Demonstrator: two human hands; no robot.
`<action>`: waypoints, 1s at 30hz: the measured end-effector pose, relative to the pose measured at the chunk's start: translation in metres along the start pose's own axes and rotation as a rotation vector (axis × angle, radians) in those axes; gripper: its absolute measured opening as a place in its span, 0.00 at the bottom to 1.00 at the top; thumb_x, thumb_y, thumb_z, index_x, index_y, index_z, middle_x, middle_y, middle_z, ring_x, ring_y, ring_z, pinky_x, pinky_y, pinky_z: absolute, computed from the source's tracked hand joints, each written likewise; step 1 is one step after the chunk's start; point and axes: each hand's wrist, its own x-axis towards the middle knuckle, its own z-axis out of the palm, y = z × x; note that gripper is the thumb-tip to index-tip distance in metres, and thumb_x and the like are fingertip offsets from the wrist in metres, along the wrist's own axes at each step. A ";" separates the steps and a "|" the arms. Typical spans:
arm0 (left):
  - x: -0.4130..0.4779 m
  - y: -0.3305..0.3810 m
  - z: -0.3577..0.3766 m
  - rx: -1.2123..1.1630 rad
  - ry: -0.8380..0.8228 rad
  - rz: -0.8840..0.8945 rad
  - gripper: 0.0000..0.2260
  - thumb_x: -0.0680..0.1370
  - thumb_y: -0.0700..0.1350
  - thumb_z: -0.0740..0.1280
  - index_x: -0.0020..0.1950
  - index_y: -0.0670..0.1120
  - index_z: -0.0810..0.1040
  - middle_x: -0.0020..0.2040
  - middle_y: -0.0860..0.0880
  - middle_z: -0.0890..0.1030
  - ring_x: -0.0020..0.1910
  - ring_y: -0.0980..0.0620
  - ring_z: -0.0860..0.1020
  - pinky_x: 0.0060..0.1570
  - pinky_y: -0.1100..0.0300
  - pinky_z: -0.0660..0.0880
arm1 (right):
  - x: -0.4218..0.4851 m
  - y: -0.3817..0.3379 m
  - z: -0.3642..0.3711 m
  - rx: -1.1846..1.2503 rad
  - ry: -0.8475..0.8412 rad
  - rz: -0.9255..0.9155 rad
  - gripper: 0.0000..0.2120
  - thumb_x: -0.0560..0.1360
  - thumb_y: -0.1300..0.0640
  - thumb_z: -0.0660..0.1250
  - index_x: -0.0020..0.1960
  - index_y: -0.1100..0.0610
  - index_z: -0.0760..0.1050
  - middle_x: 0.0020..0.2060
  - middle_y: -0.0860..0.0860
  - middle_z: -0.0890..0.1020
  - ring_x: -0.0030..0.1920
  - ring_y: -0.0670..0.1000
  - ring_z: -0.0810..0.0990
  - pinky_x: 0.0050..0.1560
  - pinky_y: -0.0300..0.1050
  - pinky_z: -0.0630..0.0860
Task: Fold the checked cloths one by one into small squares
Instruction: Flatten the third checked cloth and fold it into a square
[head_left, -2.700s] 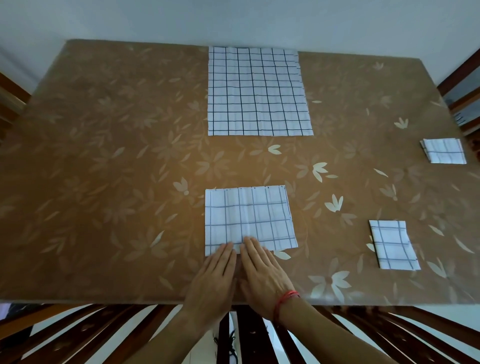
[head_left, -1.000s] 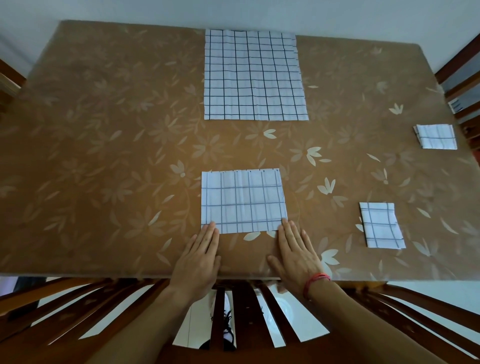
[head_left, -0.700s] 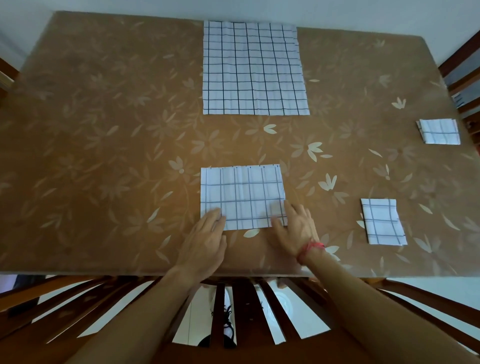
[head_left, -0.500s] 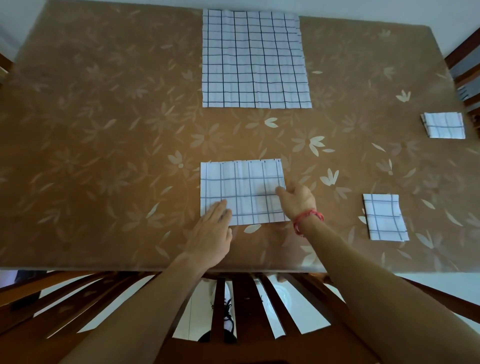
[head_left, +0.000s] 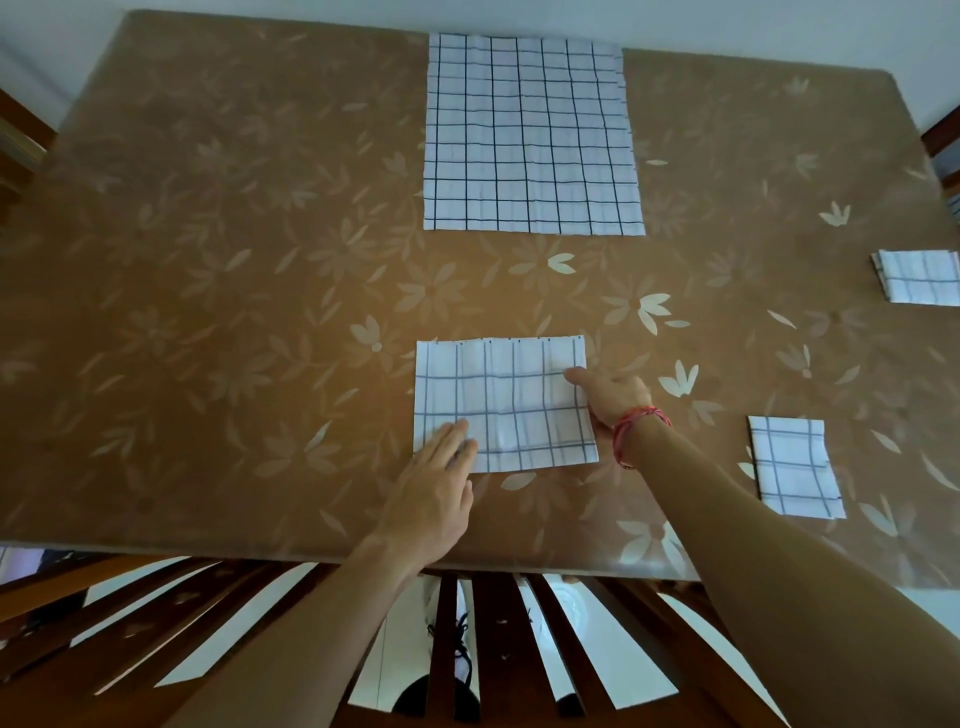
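A checked cloth folded to a wide rectangle lies near the front middle of the table. My left hand rests flat, fingers straight, on its near left corner. My right hand is at the cloth's right edge, its thumb on top of the fabric and its fingers curled at the edge, pinching it. The cloth lies flat. An unfolded checked cloth is spread out at the far middle. Two cloths folded into small squares lie on the right, one nearer and one at the right border.
The brown table has a floral cover; its front edge runs just below my wrists. Dark wooden chair slats stand under the near edge. More chair wood shows at the left and right borders.
Both hands moved from the cloth's near edge: the left onto the near left corner, the right up to the right edge, where it now takes hold. The cloth itself has not shifted.
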 end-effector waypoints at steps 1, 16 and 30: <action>0.000 0.000 0.000 -0.001 0.005 0.000 0.21 0.82 0.42 0.58 0.75 0.44 0.62 0.79 0.48 0.54 0.78 0.51 0.48 0.76 0.56 0.51 | 0.001 0.000 0.001 -0.010 -0.009 -0.004 0.10 0.72 0.50 0.72 0.46 0.56 0.77 0.36 0.49 0.78 0.37 0.50 0.79 0.39 0.45 0.77; 0.008 0.009 -0.001 0.070 0.072 0.032 0.26 0.79 0.43 0.66 0.75 0.41 0.63 0.76 0.44 0.63 0.77 0.48 0.57 0.74 0.56 0.52 | -0.004 0.024 -0.008 -0.057 0.100 -0.079 0.04 0.72 0.56 0.72 0.41 0.56 0.79 0.33 0.46 0.79 0.34 0.46 0.77 0.33 0.39 0.73; 0.007 0.029 0.001 0.012 0.104 0.093 0.27 0.79 0.43 0.66 0.75 0.38 0.63 0.75 0.42 0.65 0.76 0.47 0.61 0.72 0.57 0.56 | -0.050 0.064 0.004 0.420 0.005 0.138 0.04 0.73 0.65 0.69 0.47 0.63 0.78 0.37 0.57 0.83 0.33 0.55 0.82 0.28 0.45 0.79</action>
